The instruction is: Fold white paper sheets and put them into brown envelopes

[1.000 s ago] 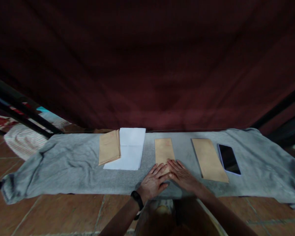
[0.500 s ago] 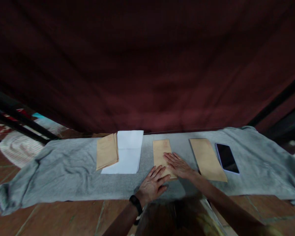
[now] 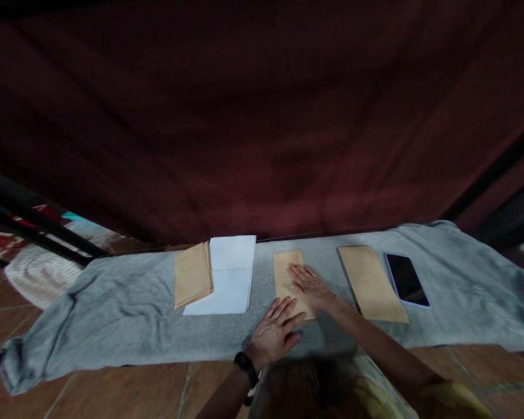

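A brown paper envelope lies upright on the grey cloth in front of me. My right hand rests flat across its middle, fingers stretched to the left. Lower down, my left hand is spread with its fingertips on the envelope's lower left part; a dark band circles that wrist. Neither hand grips anything. To the left, a small stack of brown envelopes overlaps folded-creased white paper sheets. On the right is another brown envelope or stack, tilted slightly.
A phone with a light purple edge lies beside the right envelope. The grey cloth covers a long, narrow surface. Behind it hangs a dark red curtain. Dark bars stand at the left, above a tiled floor.
My right hand has slid slightly left and up over the envelope. My left hand stays spread at its lower edge. The whole view has shifted a little.
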Demonstrator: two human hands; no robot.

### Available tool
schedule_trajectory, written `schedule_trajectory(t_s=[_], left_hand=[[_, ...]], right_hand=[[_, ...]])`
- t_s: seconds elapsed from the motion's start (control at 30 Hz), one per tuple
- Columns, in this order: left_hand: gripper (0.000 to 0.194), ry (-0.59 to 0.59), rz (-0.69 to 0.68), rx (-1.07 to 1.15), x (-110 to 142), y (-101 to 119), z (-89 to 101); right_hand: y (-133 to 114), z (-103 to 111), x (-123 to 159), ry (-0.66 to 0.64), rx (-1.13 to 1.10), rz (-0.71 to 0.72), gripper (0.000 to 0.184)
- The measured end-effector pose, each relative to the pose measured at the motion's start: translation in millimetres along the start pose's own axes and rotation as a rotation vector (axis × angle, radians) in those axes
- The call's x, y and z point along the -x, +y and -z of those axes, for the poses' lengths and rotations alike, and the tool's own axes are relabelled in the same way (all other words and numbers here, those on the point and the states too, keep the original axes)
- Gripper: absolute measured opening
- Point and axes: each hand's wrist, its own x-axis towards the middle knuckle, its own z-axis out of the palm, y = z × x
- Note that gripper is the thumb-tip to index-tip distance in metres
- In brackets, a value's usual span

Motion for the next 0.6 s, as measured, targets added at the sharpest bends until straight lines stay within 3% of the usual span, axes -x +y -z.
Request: schedule_trajectory(t_s=[0.3,0.6], left_hand=[[0.054,0.002,-0.009,-0.003,0,-1,-2.1],[0.054,0.051,-0.010,-0.023,2,2,-2.0]], right_hand=[[-18,14,54,-0.052,-0.055,0.101,0.056],[-41,34,101,0.039,-0.122,0.123,0.057]])
